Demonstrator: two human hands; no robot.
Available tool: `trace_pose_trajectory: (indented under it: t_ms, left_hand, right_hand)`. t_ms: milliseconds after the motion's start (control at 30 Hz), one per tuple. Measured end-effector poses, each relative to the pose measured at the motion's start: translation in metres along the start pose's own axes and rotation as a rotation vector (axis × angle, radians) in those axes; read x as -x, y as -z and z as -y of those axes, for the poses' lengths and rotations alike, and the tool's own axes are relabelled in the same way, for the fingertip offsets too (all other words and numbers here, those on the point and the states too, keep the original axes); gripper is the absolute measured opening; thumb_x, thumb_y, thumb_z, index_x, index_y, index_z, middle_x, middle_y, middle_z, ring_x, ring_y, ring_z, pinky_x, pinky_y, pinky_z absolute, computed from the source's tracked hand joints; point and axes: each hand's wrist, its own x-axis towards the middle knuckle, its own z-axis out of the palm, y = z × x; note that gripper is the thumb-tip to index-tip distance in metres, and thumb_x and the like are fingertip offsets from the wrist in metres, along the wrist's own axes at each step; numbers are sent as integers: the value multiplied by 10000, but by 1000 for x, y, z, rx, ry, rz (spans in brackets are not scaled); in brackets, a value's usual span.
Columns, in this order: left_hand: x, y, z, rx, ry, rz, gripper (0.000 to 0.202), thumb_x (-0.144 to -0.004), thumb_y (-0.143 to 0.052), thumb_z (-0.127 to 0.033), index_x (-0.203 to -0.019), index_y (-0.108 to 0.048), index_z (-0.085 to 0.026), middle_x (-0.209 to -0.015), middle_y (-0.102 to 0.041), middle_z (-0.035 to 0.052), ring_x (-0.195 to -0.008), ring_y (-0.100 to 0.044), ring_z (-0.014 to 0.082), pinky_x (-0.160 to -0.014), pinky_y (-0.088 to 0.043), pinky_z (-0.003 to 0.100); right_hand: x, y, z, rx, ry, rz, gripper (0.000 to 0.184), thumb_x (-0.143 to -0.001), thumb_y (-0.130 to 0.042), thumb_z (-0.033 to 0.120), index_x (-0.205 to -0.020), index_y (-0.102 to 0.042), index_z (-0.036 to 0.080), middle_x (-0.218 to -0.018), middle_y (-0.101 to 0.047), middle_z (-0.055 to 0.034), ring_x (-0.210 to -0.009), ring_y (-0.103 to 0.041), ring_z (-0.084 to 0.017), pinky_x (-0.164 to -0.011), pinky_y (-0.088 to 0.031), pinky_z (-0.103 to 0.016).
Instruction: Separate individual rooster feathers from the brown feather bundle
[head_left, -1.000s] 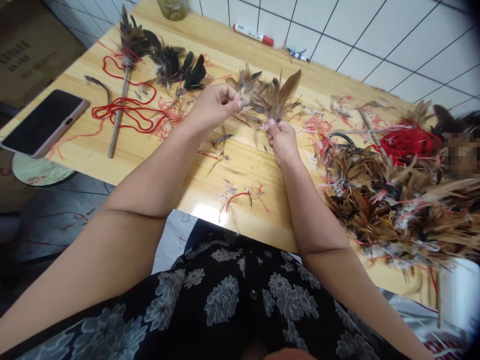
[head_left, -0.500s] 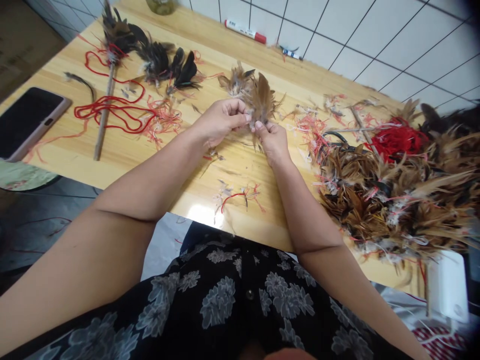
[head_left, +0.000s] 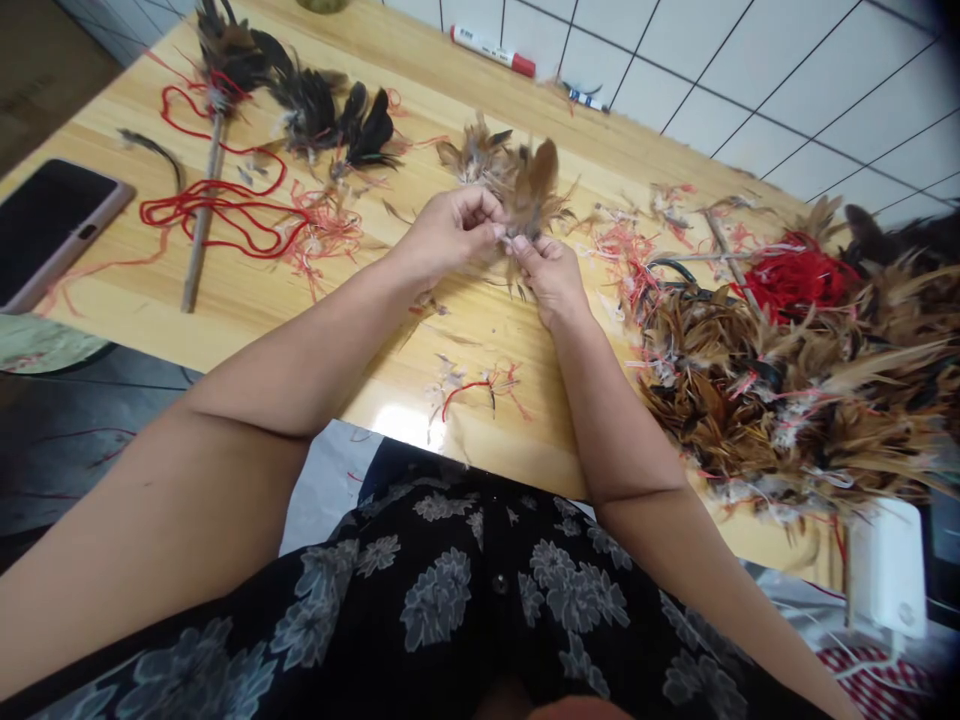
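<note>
Head view: brown feather bunch (head_left: 538, 185) over bench (head_left: 480, 335), base pinched in closed grip of right hand (head_left: 553, 275); left hand (head_left: 454, 235), fingertips together just beside, hold unclear. Step appears handwork at base; next move calls for steady right pinch.

Between the forearms, the pale wooden worktop (head_left: 529, 335) offers a low passage, littered with thin red thread scraps (head_left: 463, 387). Beyond the brown feather tuft (head_left: 535, 185), which stands in the way, a lane runs before the red-capped white marker (head_left: 492, 50). A broad brown feather heap (head_left: 780, 400) blocks the right; tangled red cord (head_left: 259, 247) obstructs the left.
</note>
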Motion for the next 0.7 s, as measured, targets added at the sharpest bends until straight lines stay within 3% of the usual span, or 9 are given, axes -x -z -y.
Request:
trace_pose_trajectory:
  t_ms: [67,167,233,333,533,700]
  left_hand:
    - [-2,14,-2,-159,-12,56,255,-910,-1001,-233,-889,-747,-242,-806,-723,-6,-904,-719,202,-858,-546,363]
    - [-4,39,-8,-421,18,262,240,-806,-1011,-317,-894,-801,-242,-819,-758,1,-912,-741,231,-872,-553,351]
    - [-5,51,-9,-558,46,373,231,-769,-989,-348,-893,-826,-241,-816,-768,-9,-894,-757,233,-891,-554,331]
    - [-8,58,-5,-624,59,435,175,-740,-954,-315,-827,-821,-242,-746,-718,-18,-837,-740,226,-909,-537,316]
    - [-10,41,-3,-502,-40,360,219,-697,-894,-201,-634,-694,-263,-669,-581,6,-910,-704,289,-986,-520,362]
    - [-4,30,-19,-556,-61,161,303,-828,-781,10,-744,-654,-252,-812,-610,19,-945,-595,264,-1005,-430,390]
  right_hand:
    - [-3,3,-1,-26,-43,-44,616,-963,-960,785,-902,-706,227,-756,-630,41,-747,-630,-102,-658,-534,-206]
    - [-9,8,-1,-94,-89,-82,613,-999,-913,806,-943,-682,240,-753,-608,57,-663,-530,-73,-553,-435,-175]
    - [-11,10,1,-134,-100,-85,594,-1031,-889,787,-945,-661,246,-769,-613,57,-653,-512,-66,-540,-415,-165]
    - [-10,10,5,-158,-116,-113,573,-1086,-846,749,-921,-633,243,-787,-619,49,-648,-507,-65,-544,-416,-175]
    - [-11,6,6,-140,-101,-218,574,-1123,-773,772,-929,-618,254,-788,-619,39,-649,-529,-83,-549,-424,-202]
    - [-16,9,-3,-91,-7,-216,626,-1082,-797,820,-909,-571,263,-779,-577,53,-628,-478,-77,-541,-391,-209]
